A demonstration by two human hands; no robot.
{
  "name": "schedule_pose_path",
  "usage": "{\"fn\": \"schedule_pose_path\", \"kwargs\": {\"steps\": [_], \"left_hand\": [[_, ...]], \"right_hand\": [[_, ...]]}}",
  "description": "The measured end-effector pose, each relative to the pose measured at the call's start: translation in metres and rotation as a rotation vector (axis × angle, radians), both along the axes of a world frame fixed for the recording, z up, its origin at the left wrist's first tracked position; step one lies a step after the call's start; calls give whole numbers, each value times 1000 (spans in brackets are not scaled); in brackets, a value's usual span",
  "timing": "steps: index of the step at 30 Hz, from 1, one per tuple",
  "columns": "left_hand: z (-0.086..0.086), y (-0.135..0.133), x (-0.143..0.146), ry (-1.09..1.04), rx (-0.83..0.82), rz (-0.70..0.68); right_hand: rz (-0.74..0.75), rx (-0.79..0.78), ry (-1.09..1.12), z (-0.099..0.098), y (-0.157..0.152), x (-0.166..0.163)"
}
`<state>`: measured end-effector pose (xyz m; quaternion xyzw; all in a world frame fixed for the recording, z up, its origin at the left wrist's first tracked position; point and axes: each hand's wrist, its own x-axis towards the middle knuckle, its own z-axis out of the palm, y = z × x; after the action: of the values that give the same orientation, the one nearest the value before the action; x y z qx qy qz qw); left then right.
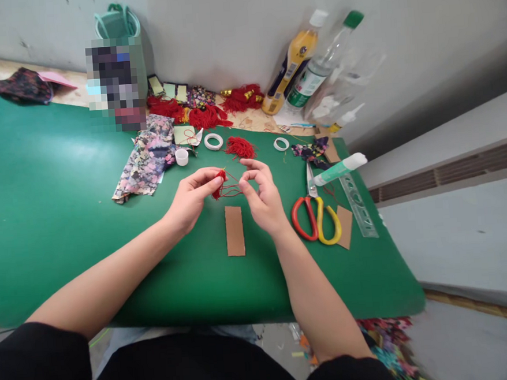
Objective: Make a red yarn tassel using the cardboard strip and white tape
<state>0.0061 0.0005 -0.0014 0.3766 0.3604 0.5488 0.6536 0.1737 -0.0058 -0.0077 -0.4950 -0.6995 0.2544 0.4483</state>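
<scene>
Between thumb and fingers of my left hand is pinched a small red tassel, its top pointing up and away. Thin red threads stretch from it across to my right hand, whose thumb and index finger close on them while the other fingers are raised. Both hands hover above the green tabletop. Just below them on the table lies a brown cardboard strip. Beyond my hands rests a loose bundle of red yarn.
Right of my hands lie scissors, a glue stick and a clear ruler. Tape rolls and floral cloth lie beyond. Bottles, red tassels and a green bag line the wall.
</scene>
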Motion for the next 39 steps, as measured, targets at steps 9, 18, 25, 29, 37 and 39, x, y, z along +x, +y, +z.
{"fn": "schedule_pose_path", "kwargs": {"steps": [9,18,25,29,37,39], "left_hand": [[3,0,0,-57,-4,-26],[2,1,-2,-32,15,-54],[6,-1,-1,-63,6,-53],[6,-1,-1,-50,14,-59],[5,-1,-1,-25,24,-63],[4,-1,-1,-19,27,-69]], "right_hand": [[39,-32,-5,-2,1,-2],[82,-108,3,-2,-1,-5],[107,-127,8,-1,-2,-6],[121,-114,-11,-2,-2,-7],[118,-115,-36,-3,-2,-9],[111,-112,-44,-2,-3,-9]]}}
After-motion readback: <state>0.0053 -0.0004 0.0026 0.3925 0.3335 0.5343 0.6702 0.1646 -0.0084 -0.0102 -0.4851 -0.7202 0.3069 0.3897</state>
